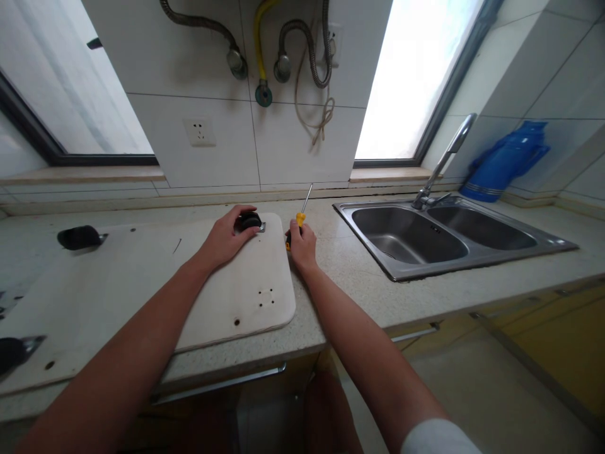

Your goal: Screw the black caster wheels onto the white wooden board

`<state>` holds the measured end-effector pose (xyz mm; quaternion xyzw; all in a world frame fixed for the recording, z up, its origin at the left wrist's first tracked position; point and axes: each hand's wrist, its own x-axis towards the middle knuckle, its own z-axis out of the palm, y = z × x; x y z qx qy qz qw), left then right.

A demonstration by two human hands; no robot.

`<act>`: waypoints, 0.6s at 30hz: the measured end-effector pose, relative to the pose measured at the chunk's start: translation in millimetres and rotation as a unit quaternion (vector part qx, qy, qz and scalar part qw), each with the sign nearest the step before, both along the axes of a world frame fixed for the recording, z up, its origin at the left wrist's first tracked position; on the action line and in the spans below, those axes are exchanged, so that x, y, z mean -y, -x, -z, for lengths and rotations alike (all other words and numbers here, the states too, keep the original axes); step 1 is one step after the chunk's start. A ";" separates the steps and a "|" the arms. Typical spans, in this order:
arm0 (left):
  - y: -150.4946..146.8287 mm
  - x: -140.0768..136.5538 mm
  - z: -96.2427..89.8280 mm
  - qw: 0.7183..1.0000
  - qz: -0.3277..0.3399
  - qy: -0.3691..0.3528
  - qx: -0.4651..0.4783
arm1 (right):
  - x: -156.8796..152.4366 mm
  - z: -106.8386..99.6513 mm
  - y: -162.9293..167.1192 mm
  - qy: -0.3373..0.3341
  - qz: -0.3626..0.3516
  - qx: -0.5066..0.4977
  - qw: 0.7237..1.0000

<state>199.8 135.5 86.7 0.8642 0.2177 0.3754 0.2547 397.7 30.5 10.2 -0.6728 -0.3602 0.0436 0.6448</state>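
Observation:
A white board (208, 321) with rounded corners lies flat on the countertop. Near its far right corner my left hand (230, 234) is closed around a black caster wheel (249, 221), whose metal plate rests by the board's surface. My right hand (302, 244), just off the board's right edge, grips a yellow and black screwdriver (300, 219), its shaft pointing up and away toward the wall. Four small screw holes (266, 297) show at the near right corner. Two more black casters sit on the left part: one far (81, 238), one near (16, 354).
A double steel sink (406, 236) with a tap (444, 161) is set into the counter at right. Behind it a blue thermos flask (508, 161) leans in the corner. Hoses and a yellow pipe (258, 44) hang on the tiled wall above a socket (199, 132).

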 end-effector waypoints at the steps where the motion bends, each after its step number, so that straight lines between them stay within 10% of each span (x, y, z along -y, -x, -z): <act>1: 0.1 0.6 0.2 1.000 -0.005 -0.004 0.000 | 0.1 -0.3 -0.1 -0.001 0.001 -0.001 1.000; 18: -3.6 7.2 -0.8 0.997 -0.035 -0.055 -0.028 | -0.1 -1.7 0.8 0.013 0.012 0.000 1.000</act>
